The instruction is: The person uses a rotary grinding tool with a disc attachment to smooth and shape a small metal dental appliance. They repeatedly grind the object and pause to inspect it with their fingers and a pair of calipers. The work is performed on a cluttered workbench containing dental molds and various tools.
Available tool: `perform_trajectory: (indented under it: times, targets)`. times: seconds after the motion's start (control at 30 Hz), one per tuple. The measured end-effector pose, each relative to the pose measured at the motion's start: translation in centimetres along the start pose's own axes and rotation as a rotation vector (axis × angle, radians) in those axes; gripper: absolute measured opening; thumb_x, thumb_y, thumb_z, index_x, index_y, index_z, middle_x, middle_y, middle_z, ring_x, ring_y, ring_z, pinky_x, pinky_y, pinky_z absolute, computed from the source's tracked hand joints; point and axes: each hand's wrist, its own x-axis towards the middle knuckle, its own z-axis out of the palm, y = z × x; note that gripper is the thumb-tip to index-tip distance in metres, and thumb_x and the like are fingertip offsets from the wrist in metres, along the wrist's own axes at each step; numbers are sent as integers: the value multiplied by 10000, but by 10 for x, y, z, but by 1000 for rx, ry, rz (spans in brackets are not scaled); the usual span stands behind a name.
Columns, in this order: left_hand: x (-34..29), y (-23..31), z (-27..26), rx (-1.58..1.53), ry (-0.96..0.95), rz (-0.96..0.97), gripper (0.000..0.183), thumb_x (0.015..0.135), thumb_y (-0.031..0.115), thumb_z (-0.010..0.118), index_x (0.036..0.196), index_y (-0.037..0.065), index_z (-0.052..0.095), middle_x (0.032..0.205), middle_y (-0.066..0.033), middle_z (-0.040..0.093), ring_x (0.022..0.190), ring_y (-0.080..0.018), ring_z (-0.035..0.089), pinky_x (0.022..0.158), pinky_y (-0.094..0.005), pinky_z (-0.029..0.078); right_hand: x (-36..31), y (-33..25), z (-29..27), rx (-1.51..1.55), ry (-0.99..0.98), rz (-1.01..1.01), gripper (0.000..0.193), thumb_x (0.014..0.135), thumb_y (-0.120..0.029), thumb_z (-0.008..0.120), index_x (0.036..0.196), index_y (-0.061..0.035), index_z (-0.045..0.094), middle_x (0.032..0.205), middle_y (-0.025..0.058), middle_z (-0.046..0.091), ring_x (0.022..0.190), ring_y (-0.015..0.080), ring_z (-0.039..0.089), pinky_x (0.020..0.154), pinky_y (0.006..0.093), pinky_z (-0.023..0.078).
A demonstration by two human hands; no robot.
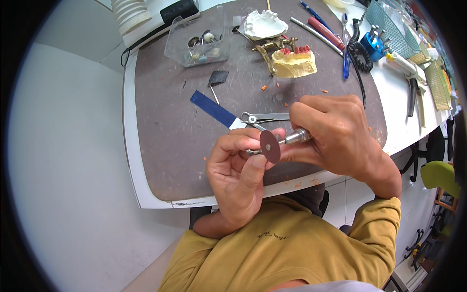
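Note:
My right hand (pixel 335 129) is wrapped round a silver rotary handpiece (pixel 297 136) that carries a thin brownish-red disc (pixel 270 147). Between the thumb and fingers of my left hand (pixel 232 173) sits a small silvery metal piece (pixel 252 152), mostly hidden by the fingertips and the disc. The disc stands edge-up right at those fingertips; whether it touches the metal cannot be made out. Just beyond my hands lies a metal caliper (pixel 252 119), partly covered by my right hand. A blue-and-white strip (pixel 212 108) lies beside it.
A clear plastic box (pixel 221 54) of small polishing tips stands far left. Near it lies a dark square piece (pixel 218 78). Farther back are a white plaster cast (pixel 265 25) and a yellow model with red teeth (pixel 294 63). Pens, a coiled cord (pixel 360 54) and a blue bur holder (pixel 374 46) sit right.

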Motion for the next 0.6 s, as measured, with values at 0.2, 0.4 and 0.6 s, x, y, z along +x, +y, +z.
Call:
perform_trajectory:
  times: [0.2,0.4,0.6]
  targets:
    - [0,0,1,-10,10,10,159,875,-23,606,1019,-4,541,1075,-127,556,1084,-300,610,829,-299,584,-1,-1,0,2,-15,24,481,579,-378,821,631,-44,478,551,62,466,454,235,475,437,335,360]
    - [0,0,2,-10,7,19,157,876,-14,609,1017,-1,542,1067,-128,558,1084,-300,610,829,-303,584,-1,-1,0,11,-20,23,475,584,-367,826,626,-43,482,546,64,463,446,234,468,433,337,357]
    - [0,0,1,-8,-1,11,154,878,-4,612,1016,4,544,1061,-127,561,1079,-295,611,829,-302,584,0,-1,-1,10,-26,19,479,592,-373,825,624,-41,481,542,61,457,443,229,464,431,335,355]
